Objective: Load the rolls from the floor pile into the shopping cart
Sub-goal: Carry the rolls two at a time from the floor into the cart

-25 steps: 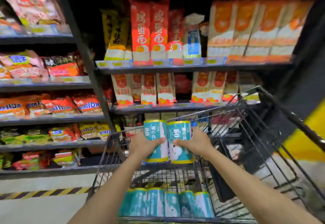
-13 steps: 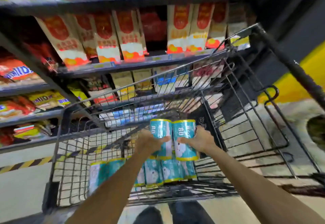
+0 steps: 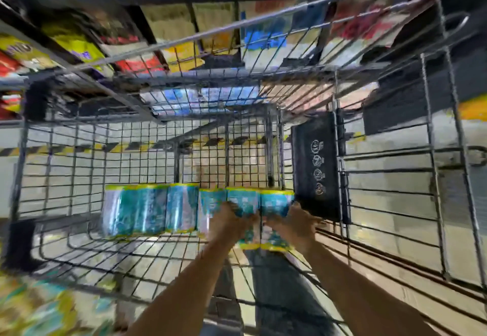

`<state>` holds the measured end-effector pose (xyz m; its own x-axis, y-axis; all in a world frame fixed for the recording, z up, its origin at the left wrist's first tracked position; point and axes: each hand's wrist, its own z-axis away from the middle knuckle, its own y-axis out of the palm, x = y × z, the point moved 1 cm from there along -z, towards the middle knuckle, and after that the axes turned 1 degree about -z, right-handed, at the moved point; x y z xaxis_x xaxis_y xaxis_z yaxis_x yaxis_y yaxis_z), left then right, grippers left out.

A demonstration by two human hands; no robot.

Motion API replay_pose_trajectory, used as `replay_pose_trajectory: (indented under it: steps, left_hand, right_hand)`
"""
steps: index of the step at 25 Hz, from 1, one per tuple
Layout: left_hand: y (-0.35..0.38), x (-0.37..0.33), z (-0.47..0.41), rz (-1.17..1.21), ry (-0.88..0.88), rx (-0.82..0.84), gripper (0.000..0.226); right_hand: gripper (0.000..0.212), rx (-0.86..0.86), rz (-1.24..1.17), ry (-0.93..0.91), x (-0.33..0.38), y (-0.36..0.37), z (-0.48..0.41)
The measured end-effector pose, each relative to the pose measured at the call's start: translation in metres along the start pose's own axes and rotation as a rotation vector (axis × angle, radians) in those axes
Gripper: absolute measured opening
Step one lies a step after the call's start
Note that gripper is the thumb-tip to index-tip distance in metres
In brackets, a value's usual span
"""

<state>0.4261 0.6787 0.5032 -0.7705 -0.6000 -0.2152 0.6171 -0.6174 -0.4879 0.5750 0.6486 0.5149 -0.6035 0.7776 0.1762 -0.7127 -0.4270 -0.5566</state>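
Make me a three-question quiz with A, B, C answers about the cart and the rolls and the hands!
1. Where are the rolls that nobody is holding?
A. On a shelf
B. In the cart, on its floor
C. On the cart's handle

2. What colour is the black panel's neighbour, the held rolls?
A. Teal with yellow edges
B. Red
C. Plain white

3. What are the hands doing?
A. Hanging empty
B. Pushing the cart
C. Both holding rolls

Answers:
1 B, the row lies inside the cart on the wire bottom.
2 A, the wrappers are teal with yellow rims.
3 C, the left hand and right hand wrap around rolls low in the cart.
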Motion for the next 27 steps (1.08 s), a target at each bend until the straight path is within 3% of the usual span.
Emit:
replay_pose_trajectory:
  steps: [5, 7, 9, 11, 15, 18, 21, 24, 27]
  left_hand:
    - [0.029, 0.004, -0.002, 0.011, -0.064, -0.066, 0.063]
    - [0.031, 0.002, 0.0, -0.007, -0.048, -0.091, 0.066]
    - [0.034, 0.002, 0.0, -0.015, -0.04, -0.103, 0.068]
    - [0.034, 0.002, -0.001, -0.034, -0.035, -0.099, 0.067]
    - [0.03, 0.001, -0.006, -0.064, -0.047, -0.06, 0.075]
    - [0.028, -0.004, -0.007, 0.058, -0.094, 0.034, 0.075]
    - [0.014, -0.014, 0.003, 0.05, -0.014, 0.034, 0.06]
    - [-0.019, -0.026, 0.012, -0.07, 0.122, -0.14, 0.085]
    - [-0.069, -0.038, 0.028, -0.24, 0.302, -0.324, 0.096]
  right_hand:
    - [0.045, -0.092, 0.121, -0.093, -0.004, 0.017, -0.003]
    - [0.054, -0.078, 0.09, -0.07, -0.006, 0.022, -0.005]
    - [0.082, -0.068, 0.05, -0.003, -0.008, 0.026, -0.011]
    - [0.096, -0.059, 0.027, 0.042, -0.01, 0.028, -0.015]
    - [0.094, -0.001, 0.096, 0.049, -0.004, 0.023, -0.018]
    - [0.086, 0.042, 0.051, 0.089, 0.002, 0.004, -0.012]
    - [0.061, -0.033, 0.12, 0.013, 0.018, -0.028, -0.005]
    - [0.049, -0.137, 0.285, -0.129, 0.049, -0.063, 0.002]
    - [0.055, -0.193, 0.297, -0.392, 0.081, -0.084, 0.018]
